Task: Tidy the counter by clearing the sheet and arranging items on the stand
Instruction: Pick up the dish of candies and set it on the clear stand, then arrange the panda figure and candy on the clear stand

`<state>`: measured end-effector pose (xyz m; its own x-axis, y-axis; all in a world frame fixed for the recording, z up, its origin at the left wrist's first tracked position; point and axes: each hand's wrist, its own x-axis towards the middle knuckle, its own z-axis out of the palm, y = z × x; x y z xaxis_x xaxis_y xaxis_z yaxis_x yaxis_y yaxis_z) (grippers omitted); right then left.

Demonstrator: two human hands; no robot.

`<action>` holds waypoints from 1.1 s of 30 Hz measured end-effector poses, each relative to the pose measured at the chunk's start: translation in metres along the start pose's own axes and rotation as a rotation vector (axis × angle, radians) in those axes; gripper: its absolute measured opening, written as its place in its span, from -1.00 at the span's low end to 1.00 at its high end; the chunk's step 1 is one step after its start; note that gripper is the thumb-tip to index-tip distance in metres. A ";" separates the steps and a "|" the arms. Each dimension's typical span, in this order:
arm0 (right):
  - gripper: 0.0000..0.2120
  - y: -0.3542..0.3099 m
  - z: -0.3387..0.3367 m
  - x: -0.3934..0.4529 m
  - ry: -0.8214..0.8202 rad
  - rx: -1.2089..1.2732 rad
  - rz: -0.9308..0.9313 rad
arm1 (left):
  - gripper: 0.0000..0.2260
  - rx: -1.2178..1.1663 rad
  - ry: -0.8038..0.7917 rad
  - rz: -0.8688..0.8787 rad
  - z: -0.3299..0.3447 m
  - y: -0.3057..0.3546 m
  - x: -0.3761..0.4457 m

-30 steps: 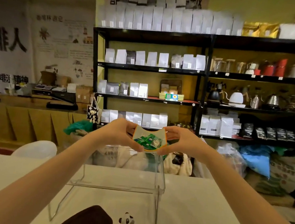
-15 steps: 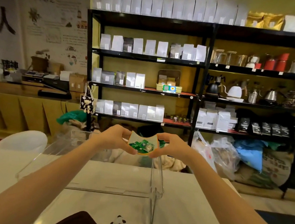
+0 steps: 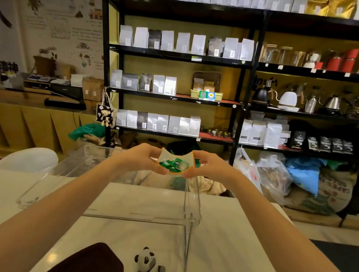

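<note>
White bench (image 3: 229,242) is filling the lower frame, with black shelves (image 3: 183,57) of pale bags and kettles running across the top half. A clear stand (image 3: 193,206) is sitting mid-bench; a panda figure (image 3: 148,264) and a dark brown cloth (image 3: 90,264) are at the bottom edge. Both hands are gripping a small orange-rimmed white dish (image 3: 174,162) of green packets at centre frame, above the stand: left hand (image 3: 141,157) and right hand (image 3: 209,166) each closing a grip on one side.

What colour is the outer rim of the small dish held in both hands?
Orange, around a white inside; the head view shows the small dish between the left hand and right hand.
</note>
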<state>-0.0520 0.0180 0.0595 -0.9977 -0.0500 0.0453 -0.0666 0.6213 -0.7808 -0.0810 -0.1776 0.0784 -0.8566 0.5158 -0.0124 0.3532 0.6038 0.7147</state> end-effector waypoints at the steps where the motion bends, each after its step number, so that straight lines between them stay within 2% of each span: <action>1: -0.37 0.000 0.000 -0.001 0.000 0.003 0.001 | -0.54 0.014 -0.005 -0.008 0.000 0.001 0.000; 5: -0.42 -0.002 0.000 -0.003 -0.027 -0.044 -0.003 | -0.53 0.113 0.005 -0.032 0.001 0.002 -0.003; 10: -0.33 -0.011 -0.007 -0.019 0.013 -0.050 0.015 | -0.51 0.257 0.098 0.031 -0.004 0.001 -0.023; 15: -0.60 -0.016 -0.012 -0.046 0.117 -0.030 -0.056 | -0.69 0.425 0.246 0.174 -0.004 0.011 -0.053; 19: -0.77 -0.014 -0.012 -0.079 0.198 -0.170 -0.146 | -0.73 0.567 0.287 0.224 0.004 0.025 -0.086; 23: -0.81 -0.004 -0.003 -0.116 0.272 -0.331 -0.214 | -0.72 0.803 0.356 0.232 0.023 0.042 -0.121; 27: -0.78 0.013 0.021 -0.154 0.328 -0.571 -0.286 | -0.74 1.010 0.417 0.343 0.053 0.042 -0.143; 31: -0.71 0.034 0.053 -0.179 0.248 -0.700 -0.329 | -0.81 1.031 0.448 0.352 0.092 0.030 -0.153; 33: -0.69 0.043 0.068 -0.184 0.187 -0.741 -0.347 | -0.80 1.063 0.411 0.295 0.111 0.024 -0.154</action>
<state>0.1292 0.0007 -0.0246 -0.9004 -0.2430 0.3608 -0.2947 0.9509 -0.0950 0.1018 -0.1750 0.0199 -0.6778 0.6025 0.4215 0.5274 0.7978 -0.2922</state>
